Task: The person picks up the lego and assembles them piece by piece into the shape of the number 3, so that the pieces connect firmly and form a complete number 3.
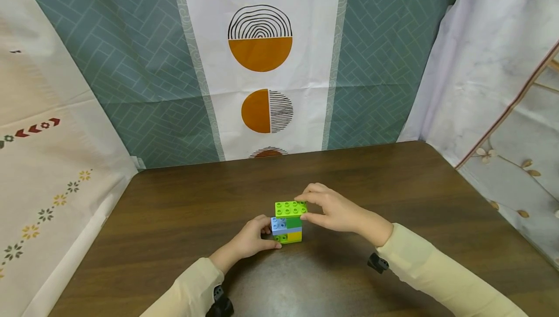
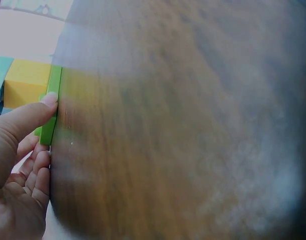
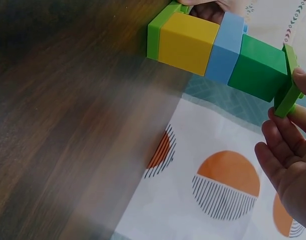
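Note:
A small stack of toy building bricks stands on the brown table. From the bottom it has a flat lime green brick (image 2: 51, 127), a yellow brick (image 3: 187, 44), a flat blue brick (image 3: 226, 49) and a dark green brick (image 3: 259, 67). My left hand (image 1: 252, 238) holds the bottom lime green brick at its left end, thumb in front. With thumb and fingers, my right hand (image 1: 332, 211) pinches another flat lime green brick (image 1: 288, 209) on top of the dark green one. That upper brick looks slightly tilted in the right wrist view; whether its studs are joined cannot be seen.
The wooden table (image 1: 196, 195) extends around both hands. Behind it hangs a teal and white patterned cloth (image 1: 305, 113), with pale curtains at the left and right sides. A small black device (image 1: 377, 262) sits at the right wrist.

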